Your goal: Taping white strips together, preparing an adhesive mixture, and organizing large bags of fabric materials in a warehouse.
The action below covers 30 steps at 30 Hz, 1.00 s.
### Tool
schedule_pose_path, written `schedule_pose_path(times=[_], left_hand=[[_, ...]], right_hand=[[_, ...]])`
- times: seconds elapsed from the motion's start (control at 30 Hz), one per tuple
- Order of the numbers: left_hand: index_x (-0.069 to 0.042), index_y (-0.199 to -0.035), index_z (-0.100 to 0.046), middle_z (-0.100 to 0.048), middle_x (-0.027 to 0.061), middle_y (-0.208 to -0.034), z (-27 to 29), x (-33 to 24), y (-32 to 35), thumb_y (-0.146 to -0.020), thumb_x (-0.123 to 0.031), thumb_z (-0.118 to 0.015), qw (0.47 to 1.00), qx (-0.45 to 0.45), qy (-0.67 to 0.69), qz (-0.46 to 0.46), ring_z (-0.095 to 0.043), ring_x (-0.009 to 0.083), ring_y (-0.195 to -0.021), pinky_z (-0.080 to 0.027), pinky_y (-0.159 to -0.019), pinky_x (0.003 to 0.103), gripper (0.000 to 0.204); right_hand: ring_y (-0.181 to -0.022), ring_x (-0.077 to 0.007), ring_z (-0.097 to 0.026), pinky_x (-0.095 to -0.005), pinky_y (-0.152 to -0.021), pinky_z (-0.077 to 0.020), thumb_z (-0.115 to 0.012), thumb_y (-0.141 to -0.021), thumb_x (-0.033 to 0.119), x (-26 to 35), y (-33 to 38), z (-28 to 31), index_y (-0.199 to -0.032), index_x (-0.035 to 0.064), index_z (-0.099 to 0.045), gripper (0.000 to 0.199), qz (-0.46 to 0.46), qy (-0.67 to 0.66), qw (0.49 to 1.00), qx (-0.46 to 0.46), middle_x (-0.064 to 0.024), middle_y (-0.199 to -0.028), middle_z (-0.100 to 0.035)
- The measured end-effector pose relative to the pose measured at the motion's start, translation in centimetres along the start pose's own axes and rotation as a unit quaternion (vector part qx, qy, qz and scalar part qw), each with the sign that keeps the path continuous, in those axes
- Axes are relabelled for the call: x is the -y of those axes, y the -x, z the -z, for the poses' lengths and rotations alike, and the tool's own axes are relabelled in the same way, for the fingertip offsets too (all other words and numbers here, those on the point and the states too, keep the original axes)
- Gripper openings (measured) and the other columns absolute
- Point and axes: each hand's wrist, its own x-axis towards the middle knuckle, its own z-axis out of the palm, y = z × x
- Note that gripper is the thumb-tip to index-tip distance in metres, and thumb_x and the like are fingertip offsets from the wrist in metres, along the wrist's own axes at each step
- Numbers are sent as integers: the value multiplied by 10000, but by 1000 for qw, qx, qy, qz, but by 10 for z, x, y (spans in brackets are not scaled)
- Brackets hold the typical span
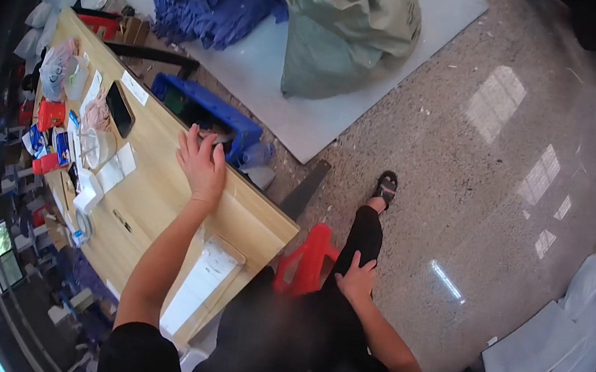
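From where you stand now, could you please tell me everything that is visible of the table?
The table has a pale, wood-looking top and stands slantwise on the person's left, its nearer corner pointing toward the red stool. A dark phone lies flat on it; a bag, white papers and red packets also sit there, toward its left part. The left hand, fingers spread, appears to rest near its right edge. Its underside is mostly hidden.
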Motion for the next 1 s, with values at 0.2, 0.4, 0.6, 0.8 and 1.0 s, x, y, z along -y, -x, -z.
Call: schedule_pose_path(times=[0.2, 0.4, 0.6, 0.8, 1.0], left_hand=[[-130, -1002, -622, -384, 138, -1379, 2, -2, -8, -814, -194, -530, 999, 22, -28, -20, -263, 424, -1304, -218, -1027, 530, 219], [-125, -958, -605, -346, 155, -1400, 5, -7, -11, -775, -190, -528, 998, 52, -27, -3, -224, 433, -1319, -189, -1036, 555, 209], [-123, -960, -603, -330, 166, -1415, 11, -12, -20, -734, -190, -569, 996, 81, 11, 35, -199, 441, -1335, -148, -1041, 568, 238], [-122, -987, -627, -389, 156, -1389, 24, -7, -19, -728, -258, -651, 986, 121, 87, 75, -222, 446, -1334, -131, -1053, 572, 293], [-62, -1161, -559, -414, 195, -1358, 23, 3, -6, -759, -239, -664, 970, 104, 166, 142, -262, 445, -1318, -170, -1049, 563, 451]], right_hand=[[-1177, -450, -390, -491, -926, -395, -669, -758, 421, -10, -35, 28, -1441, 176, -176, 877, -36, -16, 994, 105, -359, -1353, -211], [-1182, -437, -383, -493, -951, -376, -623, -787, 470, -18, -70, 42, -1463, 183, -90, 908, -59, 32, 986, 156, -334, -1320, -265], [-1018, -351, -600, -433, -899, -461, -582, -811, 406, -31, -225, 85, -1239, 29, -510, 574, 130, 223, 905, 338, -223, -1045, -630], [-836, -380, -622, -459, -732, -491, -514, -842, 281, 129, -302, 153, -898, 40, -633, 274, 166, 17, 986, 24, -212, -866, -642], [-593, -250, -617, -349, -567, -489, -550, -847, 244, 267, -334, 121, -815, 20, -631, 240, 327, -89, 938, 71, -133, -686, -626]])
